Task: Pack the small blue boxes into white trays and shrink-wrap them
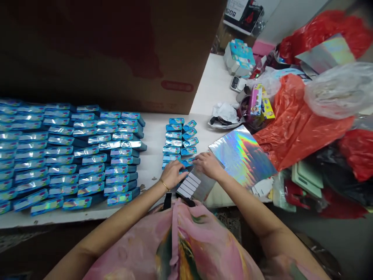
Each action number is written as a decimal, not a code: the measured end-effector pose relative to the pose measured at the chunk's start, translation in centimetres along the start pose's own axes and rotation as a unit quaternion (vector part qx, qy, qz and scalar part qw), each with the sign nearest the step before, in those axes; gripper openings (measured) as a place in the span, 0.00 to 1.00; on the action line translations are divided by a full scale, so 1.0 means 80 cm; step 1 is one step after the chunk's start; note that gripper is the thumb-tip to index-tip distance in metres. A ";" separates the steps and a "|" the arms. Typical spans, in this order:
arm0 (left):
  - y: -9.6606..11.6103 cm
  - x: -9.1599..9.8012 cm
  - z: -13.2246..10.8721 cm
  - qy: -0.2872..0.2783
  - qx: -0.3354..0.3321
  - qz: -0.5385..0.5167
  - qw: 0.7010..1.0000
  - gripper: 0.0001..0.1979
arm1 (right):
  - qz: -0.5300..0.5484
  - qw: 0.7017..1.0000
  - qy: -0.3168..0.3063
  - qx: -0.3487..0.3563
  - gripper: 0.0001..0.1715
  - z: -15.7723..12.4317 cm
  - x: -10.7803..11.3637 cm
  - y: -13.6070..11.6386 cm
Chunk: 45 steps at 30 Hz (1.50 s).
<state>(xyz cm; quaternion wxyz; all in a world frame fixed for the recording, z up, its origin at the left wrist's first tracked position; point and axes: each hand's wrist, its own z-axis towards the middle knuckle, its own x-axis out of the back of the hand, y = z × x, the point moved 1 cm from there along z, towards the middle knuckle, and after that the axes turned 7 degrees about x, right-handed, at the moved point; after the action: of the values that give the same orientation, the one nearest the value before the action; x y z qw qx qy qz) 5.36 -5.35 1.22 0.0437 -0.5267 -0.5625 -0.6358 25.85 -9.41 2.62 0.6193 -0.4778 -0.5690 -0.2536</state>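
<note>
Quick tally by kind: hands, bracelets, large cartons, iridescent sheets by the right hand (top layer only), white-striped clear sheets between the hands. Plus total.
Hands: 2 (left hand, right hand)
Bracelet: 1
Large carton: 1
Iridescent sheet: 1
White-striped clear sheet: 1
Total: 6

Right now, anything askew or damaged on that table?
Yes: in the small central group, the right column's upper blue packs slant, while the left column sits nearly level. The white tabletop has brownish marks nearby, possibly wear. No spill visible.
</note>
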 end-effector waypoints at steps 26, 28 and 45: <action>0.006 0.079 0.036 -0.147 0.115 -0.239 0.953 0.08 | 0.020 0.984 0.158 0.084 0.21 0.020 -0.001 -0.062; -0.011 0.078 0.026 -0.166 0.122 -0.236 0.950 0.08 | 0.016 0.981 0.172 0.093 0.21 0.025 -0.023 -0.077; -0.080 0.088 0.043 0.002 0.165 -0.268 0.949 0.14 | 0.309 0.923 0.178 -0.141 0.09 0.101 0.039 -0.032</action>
<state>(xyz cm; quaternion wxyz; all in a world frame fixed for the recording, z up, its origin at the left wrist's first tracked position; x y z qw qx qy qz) 0.23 3.38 1.31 -0.0410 -0.3406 -0.7801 -0.5232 20.65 -2.64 5.52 0.6845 -0.6593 -0.2316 -0.2078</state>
